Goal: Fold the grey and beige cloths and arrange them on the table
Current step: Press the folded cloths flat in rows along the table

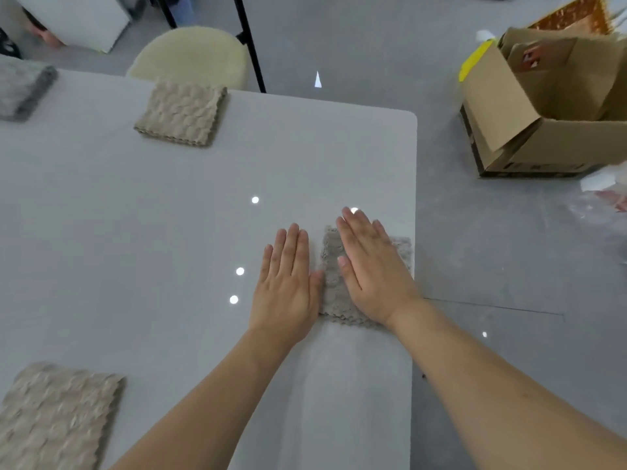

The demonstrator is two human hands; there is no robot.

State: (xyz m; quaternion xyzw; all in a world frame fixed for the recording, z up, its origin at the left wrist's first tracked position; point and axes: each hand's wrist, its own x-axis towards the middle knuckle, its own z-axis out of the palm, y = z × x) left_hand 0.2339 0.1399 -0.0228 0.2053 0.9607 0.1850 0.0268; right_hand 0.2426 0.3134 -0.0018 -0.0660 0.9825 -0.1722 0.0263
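Observation:
A folded beige cloth lies near the right edge of the pale table. My right hand presses flat on top of it with straight fingers. Beside the cloth's left edge, my left hand lies flat on the table, its thumb touching the cloth. A second folded beige cloth sits at the far edge. A third beige cloth lies at the near left corner. One folded grey cloth rests at the far left.
A cream round stool stands behind the table. An open cardboard box sits on the grey floor to the right. Black frame legs rise behind the table's far edge. The table's right edge runs close to my right hand.

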